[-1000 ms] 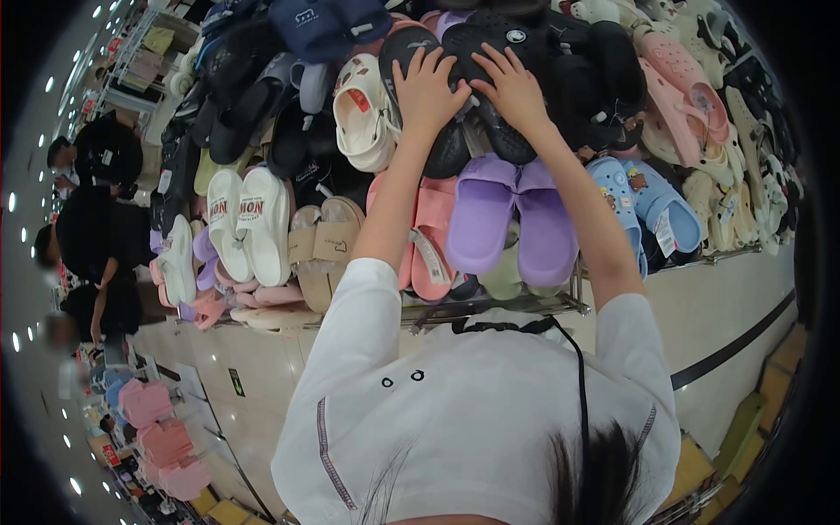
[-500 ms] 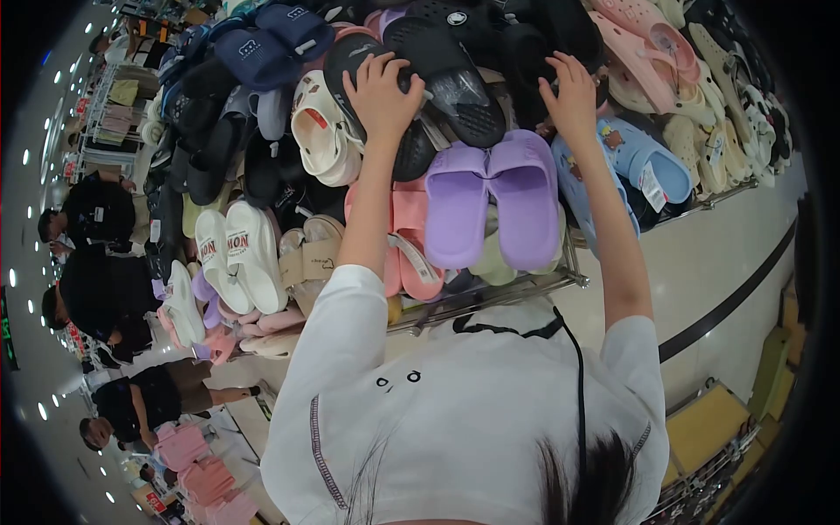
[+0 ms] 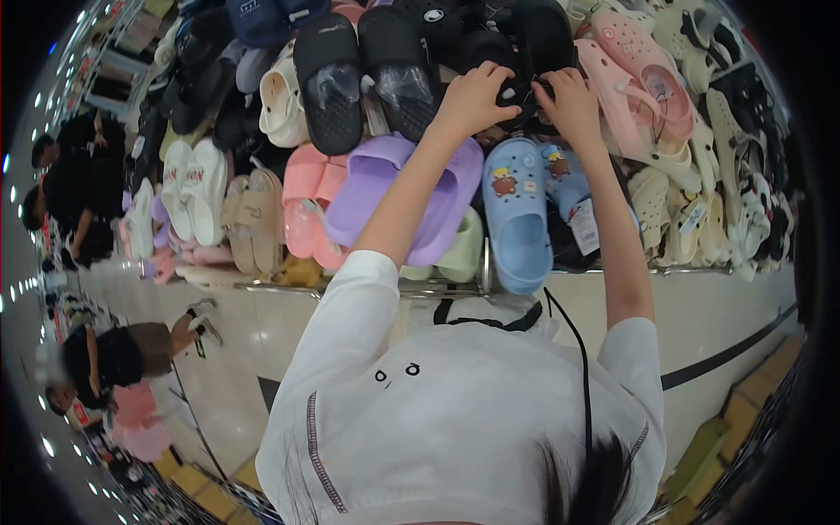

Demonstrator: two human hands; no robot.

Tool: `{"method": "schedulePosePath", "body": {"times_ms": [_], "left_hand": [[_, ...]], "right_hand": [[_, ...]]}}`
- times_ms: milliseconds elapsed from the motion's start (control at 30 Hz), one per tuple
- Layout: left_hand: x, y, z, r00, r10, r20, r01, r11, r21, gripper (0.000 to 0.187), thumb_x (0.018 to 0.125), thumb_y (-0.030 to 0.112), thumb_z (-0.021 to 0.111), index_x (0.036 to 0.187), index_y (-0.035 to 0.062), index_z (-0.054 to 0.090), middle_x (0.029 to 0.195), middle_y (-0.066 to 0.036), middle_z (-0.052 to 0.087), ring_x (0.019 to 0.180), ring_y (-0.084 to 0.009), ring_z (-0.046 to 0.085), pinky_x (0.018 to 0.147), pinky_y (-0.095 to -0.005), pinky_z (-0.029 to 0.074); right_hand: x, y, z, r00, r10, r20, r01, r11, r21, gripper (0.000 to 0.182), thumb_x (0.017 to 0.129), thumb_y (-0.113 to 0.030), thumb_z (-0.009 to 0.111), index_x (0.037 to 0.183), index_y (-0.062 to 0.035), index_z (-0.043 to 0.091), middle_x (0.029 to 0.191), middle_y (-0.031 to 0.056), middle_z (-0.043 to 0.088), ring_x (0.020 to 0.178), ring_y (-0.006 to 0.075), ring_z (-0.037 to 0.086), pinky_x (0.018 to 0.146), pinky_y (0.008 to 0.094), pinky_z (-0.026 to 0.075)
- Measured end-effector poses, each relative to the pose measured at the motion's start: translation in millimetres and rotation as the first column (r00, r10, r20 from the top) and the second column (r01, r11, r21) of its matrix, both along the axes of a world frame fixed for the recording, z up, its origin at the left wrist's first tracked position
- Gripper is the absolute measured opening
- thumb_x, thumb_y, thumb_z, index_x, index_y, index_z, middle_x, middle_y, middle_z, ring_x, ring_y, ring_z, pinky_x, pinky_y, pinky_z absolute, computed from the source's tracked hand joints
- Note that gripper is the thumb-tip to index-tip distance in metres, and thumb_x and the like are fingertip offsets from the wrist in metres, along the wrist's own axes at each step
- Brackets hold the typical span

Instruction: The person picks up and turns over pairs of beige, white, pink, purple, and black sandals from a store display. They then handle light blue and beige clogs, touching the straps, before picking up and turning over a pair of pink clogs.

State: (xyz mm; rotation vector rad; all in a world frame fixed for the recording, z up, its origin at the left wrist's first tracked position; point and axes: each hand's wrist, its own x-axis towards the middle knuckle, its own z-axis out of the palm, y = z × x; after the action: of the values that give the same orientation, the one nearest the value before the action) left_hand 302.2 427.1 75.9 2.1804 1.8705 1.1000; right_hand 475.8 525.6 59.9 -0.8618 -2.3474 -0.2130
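Note:
My left hand (image 3: 477, 101) is at the lower end of a dark black shoe (image 3: 486, 51), its fingers curled over the edge and its thumb below. Close to its right, my right hand (image 3: 569, 103) has its fingers bent around the near end of another black shoe (image 3: 542, 37). Parts of both shoes are hidden by the fingers. Black slides (image 3: 328, 87) lie left of my hands. Below my left forearm sit purple slides (image 3: 367, 171). Blue clogs (image 3: 518, 210) with charms lie below and between my hands.
Pink clogs (image 3: 643, 70) and cream ones (image 3: 691, 227) fill the right of the rack, whose metal rail (image 3: 297, 289) runs along the near edge. White slides (image 3: 207, 188) and beige slides (image 3: 254, 219) lie left. Other people (image 3: 122, 354) stand at the far left.
The view has shifted to the right along the rack. My left hand has moved from the black slides to a black shoe beside my right hand. The purple slides now lie askew.

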Motion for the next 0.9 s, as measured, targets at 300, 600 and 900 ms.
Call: {"method": "schedulePosePath", "body": {"times_ms": [300, 600, 900], "left_hand": [[17, -6, -21, 0.917, 0.160, -0.365, -0.337, 0.801, -0.495, 0.039, 0.066, 0.041, 0.070, 0.092, 0.0109, 0.070, 0.084, -0.013, 0.064, 0.091, -0.0258, 0.060, 0.076, -0.0384, 0.047], [36, -22, 1, 0.876, 0.307, -0.373, -0.394, 0.901, -0.183, 0.025, 0.070, 0.035, 0.069, 0.082, 0.0136, 0.071, 0.074, -0.007, 0.064, 0.081, -0.0230, 0.059, 0.069, -0.0388, 0.044], [40, -30, 89, 0.929, 0.333, -0.163, -0.303, 0.935, 0.185, 0.036, 0.066, 0.042, 0.071, 0.079, 0.0088, 0.067, 0.071, -0.001, 0.060, 0.080, -0.0192, 0.054, 0.075, -0.0356, 0.031]], "right_hand": [[-1, 20, 7, 0.946, 0.248, 0.210, -0.210, 0.960, -0.184, 0.035, 0.058, -0.017, 0.074, 0.089, -0.0106, 0.059, 0.085, 0.0021, 0.059, 0.092, 0.0205, 0.053, 0.071, 0.0371, 0.043], [10, 30, 23, 0.957, 0.289, -0.024, -0.289, 0.947, -0.140, 0.026, 0.064, -0.022, 0.071, 0.082, -0.0074, 0.060, 0.079, 0.0022, 0.059, 0.086, 0.0226, 0.053, 0.068, 0.0377, 0.041], [37, 12, 102, 0.941, 0.244, -0.235, -0.209, 0.964, 0.163, 0.036, 0.069, -0.042, 0.071, 0.085, -0.0100, 0.066, 0.068, 0.0002, 0.059, 0.080, 0.0175, 0.054, 0.080, 0.0407, 0.031]]}}
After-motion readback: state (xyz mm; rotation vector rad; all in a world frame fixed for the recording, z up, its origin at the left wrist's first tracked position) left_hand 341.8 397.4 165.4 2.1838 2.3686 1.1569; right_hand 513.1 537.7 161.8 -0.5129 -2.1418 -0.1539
